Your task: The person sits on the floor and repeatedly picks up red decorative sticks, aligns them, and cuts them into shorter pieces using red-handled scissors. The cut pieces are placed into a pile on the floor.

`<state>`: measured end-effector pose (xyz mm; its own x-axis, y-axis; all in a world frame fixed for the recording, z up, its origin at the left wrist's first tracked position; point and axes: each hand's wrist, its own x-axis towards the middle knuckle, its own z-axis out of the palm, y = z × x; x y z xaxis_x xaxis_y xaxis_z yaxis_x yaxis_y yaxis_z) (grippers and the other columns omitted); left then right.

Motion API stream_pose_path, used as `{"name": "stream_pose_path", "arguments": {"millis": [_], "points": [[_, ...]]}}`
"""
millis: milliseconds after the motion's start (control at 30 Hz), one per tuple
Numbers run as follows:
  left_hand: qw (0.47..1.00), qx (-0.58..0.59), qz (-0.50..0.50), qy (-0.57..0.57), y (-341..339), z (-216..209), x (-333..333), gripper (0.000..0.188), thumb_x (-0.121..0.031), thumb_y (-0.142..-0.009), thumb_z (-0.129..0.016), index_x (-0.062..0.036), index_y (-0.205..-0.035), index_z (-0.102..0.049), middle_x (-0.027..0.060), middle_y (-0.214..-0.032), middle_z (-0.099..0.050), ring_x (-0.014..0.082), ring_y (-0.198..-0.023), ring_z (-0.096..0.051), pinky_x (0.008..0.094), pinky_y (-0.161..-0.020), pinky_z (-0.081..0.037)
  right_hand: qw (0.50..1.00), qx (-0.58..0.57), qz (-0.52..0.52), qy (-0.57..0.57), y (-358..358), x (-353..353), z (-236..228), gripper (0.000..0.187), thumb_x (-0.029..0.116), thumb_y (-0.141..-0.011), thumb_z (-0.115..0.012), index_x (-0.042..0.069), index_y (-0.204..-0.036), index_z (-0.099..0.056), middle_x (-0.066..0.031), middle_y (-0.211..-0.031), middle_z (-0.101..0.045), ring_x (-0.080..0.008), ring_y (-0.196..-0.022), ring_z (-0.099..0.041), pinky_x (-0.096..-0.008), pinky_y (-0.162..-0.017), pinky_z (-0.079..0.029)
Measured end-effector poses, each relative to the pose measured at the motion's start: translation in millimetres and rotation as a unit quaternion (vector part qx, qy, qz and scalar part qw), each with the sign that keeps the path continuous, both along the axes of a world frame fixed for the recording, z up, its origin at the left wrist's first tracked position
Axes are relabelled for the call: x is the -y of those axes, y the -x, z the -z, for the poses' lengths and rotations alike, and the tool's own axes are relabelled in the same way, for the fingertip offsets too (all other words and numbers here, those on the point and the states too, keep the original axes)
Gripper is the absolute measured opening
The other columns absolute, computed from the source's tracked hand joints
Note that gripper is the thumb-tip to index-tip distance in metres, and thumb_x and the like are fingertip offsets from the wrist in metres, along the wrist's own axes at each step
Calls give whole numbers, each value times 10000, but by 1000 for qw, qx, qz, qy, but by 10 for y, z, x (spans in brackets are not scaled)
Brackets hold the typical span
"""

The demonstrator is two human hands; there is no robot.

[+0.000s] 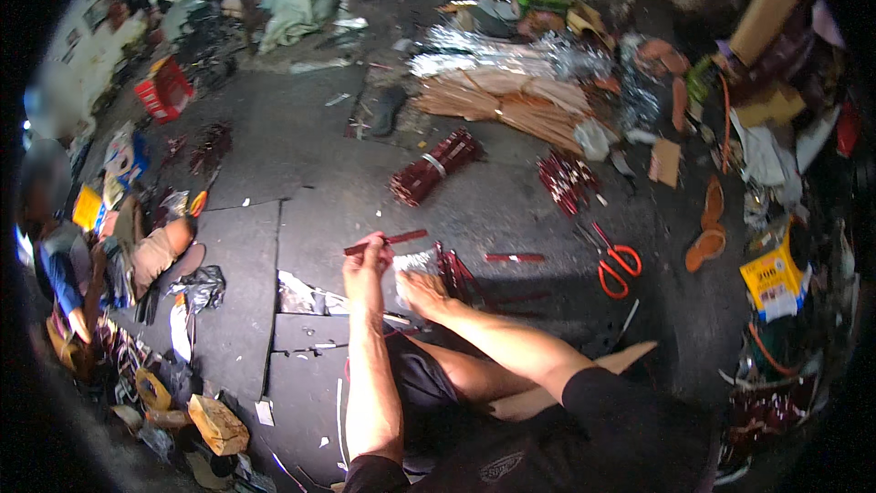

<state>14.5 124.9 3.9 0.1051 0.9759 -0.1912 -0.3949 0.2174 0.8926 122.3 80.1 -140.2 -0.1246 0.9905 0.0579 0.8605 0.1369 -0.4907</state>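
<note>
My left hand (365, 260) is closed, pinching a narrow dark red strip (406, 237) that sticks out to both sides of the fingers. Close to its right, my right hand (423, 292) has its fingers bent over a crumpled silvery sheet (418, 261); the glare hides part of the fingertips. Several loose dark red strips (461, 276) fan out just beyond that sheet. One single red strip (514, 257) lies flat on the dark mat further right. Scissors with orange handles (620, 271) rest on the mat to the right of these.
A tied bundle of dark red strips (436, 167) lies ahead, with a looser pile (568, 183) to its right. Behind are brown strips (511, 105) and silvery sheets (502, 53). Another person's hand (80, 324) shows at left. Clutter and a yellow packet (774, 274) line the right side.
</note>
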Motion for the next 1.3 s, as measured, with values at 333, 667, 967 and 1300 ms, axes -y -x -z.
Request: {"name": "stream_pose_path", "arguments": {"millis": [333, 667, 967, 1300], "points": [[998, -55, 18, 14, 43, -72, 77, 264, -233, -951, -635, -33, -1122, -656, 42, -982, -658, 132, -880, -625, 320, -876, -512, 996, 81, 12, 47, -101, 96, -248, 381, 155, -902, -501, 71, -1271, -543, -287, -1165, -613, -394, -964, -678, -491, -772, -538], [997, -73, 36, -3, -80, -105, 81, 303, -238, -956, -625, -7, -1150, -653, 57, -892, -647, 161, -871, -628, 323, -848, -527, 997, 61, 28, 26, -299, -108, 57, 279, 132, -894, -504, 45, -1134, -618, -216, -1029, -670, -365, -965, -675, -483, -796, -542], [997, -62, 36, 4, -16, -65, 85, 274, -220, -963, -619, -23, -1152, -644, 30, -870, -649, 142, -855, -625, 323, -845, -527, 988, -64, 117, 74, -169, -121, -123, 242, 143, -869, -537, 60, -1073, -640, -213, -964, -689, -412, -936, -671, -510, -813, -525], [997, -61, 38, -6, -165, -90, 92, 236, -195, -967, -617, -19, -1118, -665, 45, -912, -670, 130, -823, -620, 298, -767, -508, 992, 54, 72, 84, -300, -231, 218, 358, 165, -933, -466, 63, -1259, -575, -234, -1293, -570, -401, -1024, -653, -506, -838, -534]]}}
